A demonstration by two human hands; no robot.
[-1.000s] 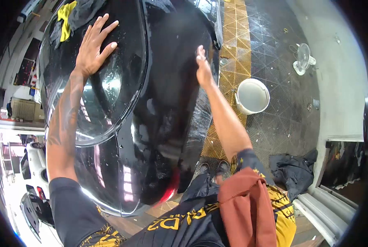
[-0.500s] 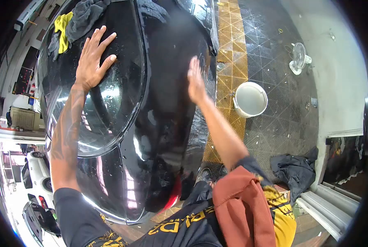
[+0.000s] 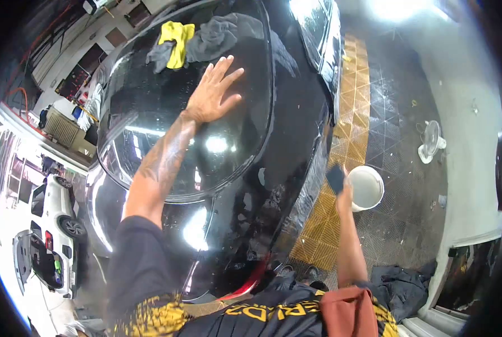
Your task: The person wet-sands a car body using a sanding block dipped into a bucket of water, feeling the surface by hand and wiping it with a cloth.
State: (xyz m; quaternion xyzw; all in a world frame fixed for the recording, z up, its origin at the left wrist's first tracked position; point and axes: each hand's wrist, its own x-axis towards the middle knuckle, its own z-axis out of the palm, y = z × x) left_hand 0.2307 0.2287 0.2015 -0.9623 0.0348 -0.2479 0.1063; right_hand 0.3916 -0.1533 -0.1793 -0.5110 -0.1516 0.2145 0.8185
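Observation:
My left hand point(image 3: 213, 92) lies flat with spread fingers on the rear glass point(image 3: 167, 118) of a black car point(image 3: 245, 210). Just beyond its fingertips are a crumpled grey cloth point(image 3: 226, 39) and a yellow cloth point(image 3: 176, 45). My right hand point(image 3: 345, 194) is off the car's side, beside a white bucket point(image 3: 382, 194) on the floor. It grips a small dark flat pad point(image 3: 335, 180) whose exact kind I cannot make out. Wet patches and droplets show on the bodywork.
A white fan point(image 3: 432, 140) stands by the right wall. Dark fabric point(image 3: 400, 292) lies on the floor near a doorway. A reddish-brown cloth point(image 3: 346, 314) hangs over my right shoulder. Yellow floor tiles point(image 3: 352, 106) run along the car; a white car point(image 3: 57, 216) stands at left.
My right hand has left the car's rear side panel and moved right, to the bucket; the dark pad now shows in it. My left hand stays on the glass while the view has shifted.

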